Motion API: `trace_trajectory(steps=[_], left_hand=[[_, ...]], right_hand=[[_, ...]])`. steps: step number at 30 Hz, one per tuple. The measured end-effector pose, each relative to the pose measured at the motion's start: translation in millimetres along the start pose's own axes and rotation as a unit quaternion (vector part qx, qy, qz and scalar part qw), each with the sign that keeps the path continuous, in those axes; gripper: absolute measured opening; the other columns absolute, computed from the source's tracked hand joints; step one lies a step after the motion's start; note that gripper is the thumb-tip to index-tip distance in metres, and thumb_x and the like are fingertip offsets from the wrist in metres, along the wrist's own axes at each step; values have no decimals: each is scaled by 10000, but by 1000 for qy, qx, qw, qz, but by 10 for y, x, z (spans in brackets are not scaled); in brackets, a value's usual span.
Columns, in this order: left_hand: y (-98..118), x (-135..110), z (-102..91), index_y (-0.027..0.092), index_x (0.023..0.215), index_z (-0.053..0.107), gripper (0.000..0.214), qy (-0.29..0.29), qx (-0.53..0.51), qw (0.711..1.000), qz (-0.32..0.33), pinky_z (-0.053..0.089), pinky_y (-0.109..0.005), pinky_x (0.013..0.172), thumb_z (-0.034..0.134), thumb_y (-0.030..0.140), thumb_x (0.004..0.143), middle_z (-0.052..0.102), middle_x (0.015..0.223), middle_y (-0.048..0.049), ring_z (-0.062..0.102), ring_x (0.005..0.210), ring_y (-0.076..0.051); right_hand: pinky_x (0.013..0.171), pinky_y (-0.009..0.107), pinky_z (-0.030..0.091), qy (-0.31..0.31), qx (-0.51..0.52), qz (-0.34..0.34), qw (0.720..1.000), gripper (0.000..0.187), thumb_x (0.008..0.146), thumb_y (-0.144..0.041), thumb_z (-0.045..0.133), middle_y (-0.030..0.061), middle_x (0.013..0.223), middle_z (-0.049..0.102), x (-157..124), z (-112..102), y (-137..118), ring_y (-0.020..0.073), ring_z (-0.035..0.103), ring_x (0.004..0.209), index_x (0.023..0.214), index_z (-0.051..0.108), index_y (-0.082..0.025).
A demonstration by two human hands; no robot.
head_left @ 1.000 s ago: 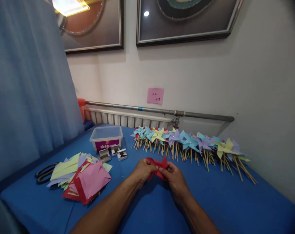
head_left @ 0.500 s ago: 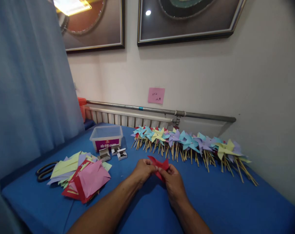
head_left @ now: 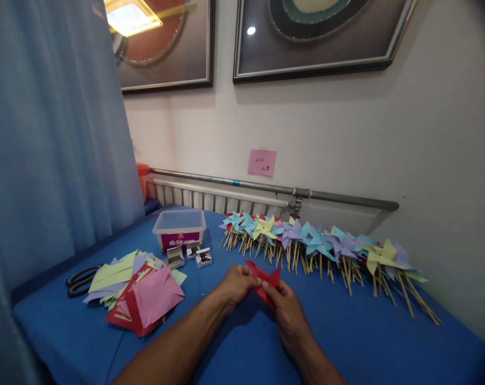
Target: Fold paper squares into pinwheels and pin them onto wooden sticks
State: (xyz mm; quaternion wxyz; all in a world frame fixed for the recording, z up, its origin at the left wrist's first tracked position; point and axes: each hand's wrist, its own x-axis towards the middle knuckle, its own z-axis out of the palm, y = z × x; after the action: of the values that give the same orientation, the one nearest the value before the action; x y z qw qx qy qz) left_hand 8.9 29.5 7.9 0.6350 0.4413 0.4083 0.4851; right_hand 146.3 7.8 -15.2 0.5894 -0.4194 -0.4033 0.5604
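Note:
A red paper pinwheel (head_left: 271,278) with folded points is held between both hands above the blue table. My left hand (head_left: 239,285) pinches it from the left, thumb near its centre. From the right, my right hand (head_left: 284,302) grips it, its thumb also pressed close to the middle. No stick shows on this pinwheel, and its underside is hidden. Beyond the hands, finished paper pinwheels (head_left: 320,243) on thin sticks lie in a long row. Left of my hands is a pile of coloured paper sheets (head_left: 158,297), pink and red on top.
Scissors (head_left: 82,280) with dark handles lie partly under the paper pile. A clear plastic tub (head_left: 179,222) stands behind small open boxes (head_left: 204,258), one holding tiny dark pieces. A blue curtain (head_left: 58,123) hangs at left; a pipe (head_left: 262,187) runs along the wall behind the table.
The view has shifted slightly, so the scene sits a little lower and further right. Both hands still hold the red pinwheel, whose folded points show more clearly.

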Motion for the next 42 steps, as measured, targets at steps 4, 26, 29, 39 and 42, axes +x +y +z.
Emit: trace_trajectory(steps=[4, 26, 29, 39, 42], left_hand=[[-28, 12, -7, 161, 555, 607, 230, -10, 29, 999, 7, 268, -240, 510, 819, 248, 566, 563, 517, 24, 413, 466, -74], [-59, -88, 143, 180, 732, 622, 301, 4, 73, 996, 49, 348, -218, 543, 789, 62, 511, 619, 642, 45, 495, 565, -94], [-42, -119, 157, 177, 743, 632, 296, 10, 88, 995, 55, 337, -217, 533, 789, 53, 526, 607, 632, 50, 488, 560, -93], [161, -64, -102, 135, 877, 745, 122, 16, 335, 941, 40, 436, -246, 619, 701, 202, 785, 723, 769, -39, 611, 667, -154], [456, -104, -418, 178, 920, 792, 186, 66, 597, 798, 56, 493, -285, 803, 618, 168, 857, 790, 953, -79, 705, 918, -221]], right_hand=[[702, 346, 586, 11, 0, 4, 1000, 401, 599, -456, 920, 72, 830, 823, 45, -41, 79, 263, 765, 760, 873, 796, -189], [644, 337, 556, 92, -19, -15, 995, 338, 626, -472, 874, 40, 752, 810, 72, -91, 164, 259, 741, 688, 833, 785, -219], [656, 336, 559, 89, -14, -13, 996, 359, 616, -472, 881, 39, 768, 815, 74, -101, 171, 259, 743, 707, 848, 789, -213], [569, 320, 521, 100, 4, 3, 995, 413, 587, -514, 893, 13, 651, 762, 57, -115, 130, 235, 695, 605, 819, 745, -206], [597, 314, 535, 117, -4, 12, 993, 421, 568, -500, 901, 20, 697, 779, 29, -105, 94, 226, 696, 627, 812, 745, -193]])
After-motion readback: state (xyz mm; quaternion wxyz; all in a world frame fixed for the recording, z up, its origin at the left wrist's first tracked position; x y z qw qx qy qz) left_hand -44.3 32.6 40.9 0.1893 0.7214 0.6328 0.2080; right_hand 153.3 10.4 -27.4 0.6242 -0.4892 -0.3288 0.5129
